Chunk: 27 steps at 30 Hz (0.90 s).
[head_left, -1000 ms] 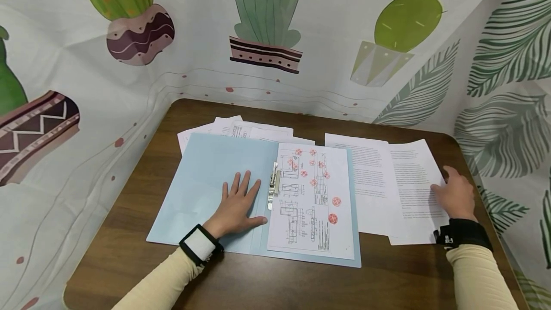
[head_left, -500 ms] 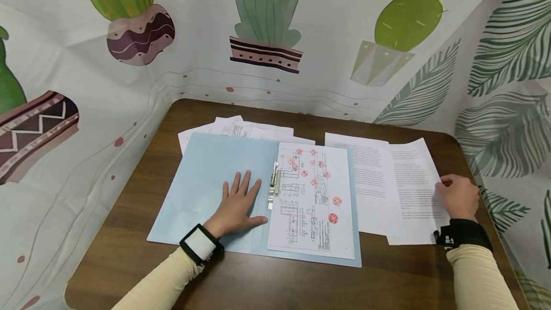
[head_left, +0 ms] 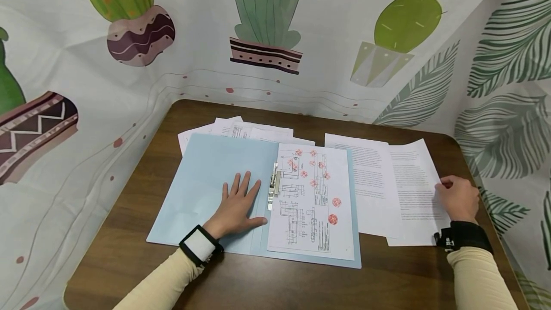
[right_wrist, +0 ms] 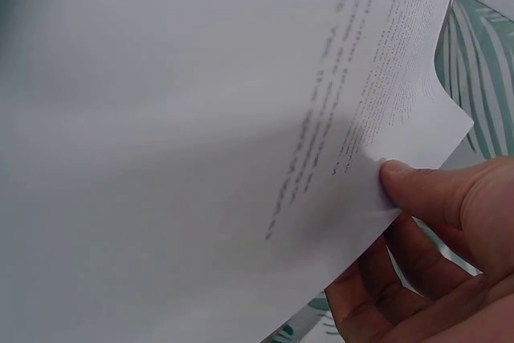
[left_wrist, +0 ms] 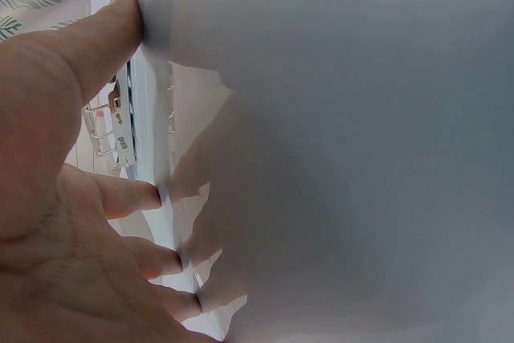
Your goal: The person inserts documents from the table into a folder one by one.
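Note:
A light blue folder (head_left: 215, 166) lies opened out on the table. My left hand (head_left: 236, 210) rests on its left cover with the fingers spread, the thumb near the spine. A metal clip (head_left: 274, 185) sits along the spine. On the folder's right side lies a drawing sheet (head_left: 312, 204) with red stamps. At the far right my right hand (head_left: 459, 199) pinches the right edge of a printed text sheet (head_left: 417, 181). In the right wrist view the thumb (right_wrist: 418, 190) lies on top of this paper, with the other fingers under its edge.
Another text sheet (head_left: 366, 176) overlaps the pinched one on its left and reaches to the folder. Several loose papers (head_left: 267, 130) stick out behind the folder. All of it lies on a brown wooden table (head_left: 275, 281), with a cactus-print cloth (head_left: 336, 23) behind.
My right hand has gone from loosely placed fingers at the sheet's right edge to pinching that edge. My left hand stays on the folder.

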### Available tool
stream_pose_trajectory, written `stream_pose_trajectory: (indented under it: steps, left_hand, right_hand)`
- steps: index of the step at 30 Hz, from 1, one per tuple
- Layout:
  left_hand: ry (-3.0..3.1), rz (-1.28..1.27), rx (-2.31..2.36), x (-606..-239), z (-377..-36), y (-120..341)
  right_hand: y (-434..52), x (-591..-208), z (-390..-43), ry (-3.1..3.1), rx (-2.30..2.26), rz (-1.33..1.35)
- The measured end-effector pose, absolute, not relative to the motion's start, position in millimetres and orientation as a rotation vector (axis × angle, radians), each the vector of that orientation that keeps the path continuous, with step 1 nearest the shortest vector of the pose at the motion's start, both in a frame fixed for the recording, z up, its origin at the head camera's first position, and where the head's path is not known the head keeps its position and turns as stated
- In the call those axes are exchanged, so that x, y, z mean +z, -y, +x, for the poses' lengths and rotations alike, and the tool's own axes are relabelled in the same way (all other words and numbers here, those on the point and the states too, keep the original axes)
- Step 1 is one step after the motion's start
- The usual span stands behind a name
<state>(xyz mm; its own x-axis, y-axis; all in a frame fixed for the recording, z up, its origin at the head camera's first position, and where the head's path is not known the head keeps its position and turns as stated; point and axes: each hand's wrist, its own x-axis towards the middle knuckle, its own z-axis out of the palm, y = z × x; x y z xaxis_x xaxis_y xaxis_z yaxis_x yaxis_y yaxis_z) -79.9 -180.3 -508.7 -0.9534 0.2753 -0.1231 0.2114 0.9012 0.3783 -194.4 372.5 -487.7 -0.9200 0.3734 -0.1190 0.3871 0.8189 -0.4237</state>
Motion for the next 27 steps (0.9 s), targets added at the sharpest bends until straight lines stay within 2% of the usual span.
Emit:
stream_pose_trajectory:
  steps: [14,22,27]
  left_hand:
    - [-2.898,0.372,0.532,-507,-80,180]
    - [-2.905,0.366,0.556,-503,-79,180]
    - [-2.899,0.37,0.56,-503,-78,179]
  right_hand:
    - [-381,-467,-188,-3.132,-0.688,0.373]
    - [-381,-426,-180,-3.365,-0.72,0.102]
    - [-377,-401,-173,-3.451,-0.666,0.078]
